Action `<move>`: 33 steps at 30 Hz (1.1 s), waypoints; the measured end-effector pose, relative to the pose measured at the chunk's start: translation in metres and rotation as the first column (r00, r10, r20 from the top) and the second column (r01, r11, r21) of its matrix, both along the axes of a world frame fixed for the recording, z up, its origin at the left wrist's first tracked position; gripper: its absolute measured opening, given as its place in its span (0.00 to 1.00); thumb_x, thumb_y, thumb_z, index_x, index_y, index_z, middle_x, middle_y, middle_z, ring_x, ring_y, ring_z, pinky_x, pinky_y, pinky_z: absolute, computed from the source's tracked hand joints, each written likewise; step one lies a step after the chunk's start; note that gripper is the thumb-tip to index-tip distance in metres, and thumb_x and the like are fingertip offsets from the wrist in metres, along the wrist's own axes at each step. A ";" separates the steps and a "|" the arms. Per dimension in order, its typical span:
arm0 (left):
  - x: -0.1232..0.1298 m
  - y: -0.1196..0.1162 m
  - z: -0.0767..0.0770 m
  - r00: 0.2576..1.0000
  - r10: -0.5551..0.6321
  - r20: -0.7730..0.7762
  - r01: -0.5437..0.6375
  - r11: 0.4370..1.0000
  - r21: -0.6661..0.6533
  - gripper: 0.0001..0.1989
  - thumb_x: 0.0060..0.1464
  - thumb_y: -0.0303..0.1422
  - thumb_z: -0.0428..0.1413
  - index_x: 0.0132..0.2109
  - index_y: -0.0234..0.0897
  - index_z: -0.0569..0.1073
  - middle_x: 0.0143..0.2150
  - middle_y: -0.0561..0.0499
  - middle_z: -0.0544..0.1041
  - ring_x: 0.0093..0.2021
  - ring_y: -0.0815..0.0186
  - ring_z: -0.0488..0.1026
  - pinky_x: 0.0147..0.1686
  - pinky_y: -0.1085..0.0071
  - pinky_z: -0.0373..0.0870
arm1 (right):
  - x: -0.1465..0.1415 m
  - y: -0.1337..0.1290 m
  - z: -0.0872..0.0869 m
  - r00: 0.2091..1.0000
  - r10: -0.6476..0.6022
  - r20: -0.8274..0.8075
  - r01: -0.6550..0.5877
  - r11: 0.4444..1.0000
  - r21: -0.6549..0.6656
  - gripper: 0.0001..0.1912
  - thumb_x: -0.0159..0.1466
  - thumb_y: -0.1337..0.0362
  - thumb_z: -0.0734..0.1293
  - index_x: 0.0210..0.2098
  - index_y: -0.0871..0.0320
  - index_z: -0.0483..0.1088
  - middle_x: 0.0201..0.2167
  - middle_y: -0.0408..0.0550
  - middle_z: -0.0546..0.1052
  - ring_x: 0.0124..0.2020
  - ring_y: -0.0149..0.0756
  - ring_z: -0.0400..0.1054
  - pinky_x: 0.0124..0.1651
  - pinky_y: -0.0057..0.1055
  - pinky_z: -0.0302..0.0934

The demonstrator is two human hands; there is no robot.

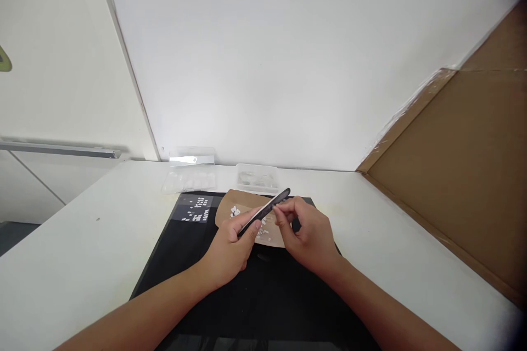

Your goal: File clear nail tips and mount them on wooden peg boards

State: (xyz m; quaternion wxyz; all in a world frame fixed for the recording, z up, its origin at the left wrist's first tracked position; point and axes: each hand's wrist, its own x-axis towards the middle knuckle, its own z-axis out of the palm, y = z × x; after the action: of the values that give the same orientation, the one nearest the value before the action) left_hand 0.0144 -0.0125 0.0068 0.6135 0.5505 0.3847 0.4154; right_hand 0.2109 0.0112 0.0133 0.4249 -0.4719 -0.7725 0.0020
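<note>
The left hand [230, 244] pinches a dark, flat strip [267, 210] between thumb and fingers, tilted above the brown sheet [247, 197] at the far edge of the black mat [247, 307]. The right hand [313, 233] has thumb and forefinger pressed together just beside the strip, any piece between them too small to tell; small white pieces [235, 211] lie on the sheet, and a clear box [257, 177] stands near the back edge of the counter [61, 279].

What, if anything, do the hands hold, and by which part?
The left hand grips a slim black stick by its nearer end. The right hand is pinched close beside it; whether it holds anything is unclear.
</note>
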 end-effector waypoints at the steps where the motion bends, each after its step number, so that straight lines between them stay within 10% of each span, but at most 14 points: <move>1: 0.000 0.000 0.000 1.000 0.000 -0.006 0.000 1.000 -0.004 0.34 0.67 0.51 0.55 0.73 0.39 0.63 0.17 0.62 0.57 0.15 0.76 0.50 0.13 0.81 0.53 | 0.002 0.002 0.000 1.000 -0.020 -0.020 0.020 1.000 -0.001 0.09 0.72 0.58 0.64 0.36 0.54 0.68 0.27 0.43 0.76 0.27 0.36 0.70 0.32 0.33 0.58; 8: 0.000 0.000 0.000 1.000 0.004 -0.029 -0.004 1.000 0.009 0.34 0.66 0.52 0.55 0.72 0.39 0.65 0.18 0.63 0.54 0.15 0.76 0.50 0.13 0.81 0.54 | -0.002 -0.004 0.000 0.993 0.098 0.068 -0.097 0.995 -0.025 0.08 0.72 0.58 0.64 0.37 0.54 0.69 0.29 0.43 0.77 0.29 0.36 0.71 0.35 0.34 0.60; 16: 0.000 -0.001 0.001 1.000 -0.002 -0.031 0.003 1.000 0.024 0.34 0.67 0.51 0.54 0.72 0.40 0.65 0.19 0.63 0.54 0.15 0.76 0.50 0.13 0.81 0.54 | 0.002 0.003 -0.002 0.993 -0.096 -0.074 0.101 0.993 0.068 0.08 0.71 0.57 0.65 0.38 0.54 0.69 0.26 0.42 0.75 0.26 0.35 0.70 0.31 0.33 0.59; 23: 0.000 0.000 0.000 1.000 0.010 -0.030 -0.009 1.000 0.028 0.33 0.67 0.51 0.54 0.71 0.39 0.66 0.18 0.63 0.53 0.15 0.76 0.51 0.13 0.81 0.54 | -0.007 -0.007 -0.002 0.989 0.117 0.087 -0.120 0.992 0.029 0.09 0.72 0.60 0.64 0.35 0.54 0.68 0.27 0.42 0.76 0.28 0.34 0.69 0.35 0.34 0.60; 33: 0.001 -0.001 0.000 1.000 0.009 -0.028 -0.008 1.000 0.019 0.33 0.67 0.50 0.55 0.72 0.40 0.65 0.19 0.62 0.53 0.15 0.76 0.49 0.13 0.81 0.53 | 0.000 0.004 -0.002 0.996 -0.062 -0.071 0.066 0.996 0.057 0.08 0.71 0.58 0.65 0.37 0.54 0.69 0.28 0.43 0.77 0.27 0.36 0.71 0.33 0.34 0.60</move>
State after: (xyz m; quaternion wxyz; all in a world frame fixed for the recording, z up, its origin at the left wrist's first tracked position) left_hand 0.0151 -0.0134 0.0068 0.6012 0.5603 0.3916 0.4139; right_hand 0.2111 0.0152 0.0114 0.4650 -0.4832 -0.7416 -0.0182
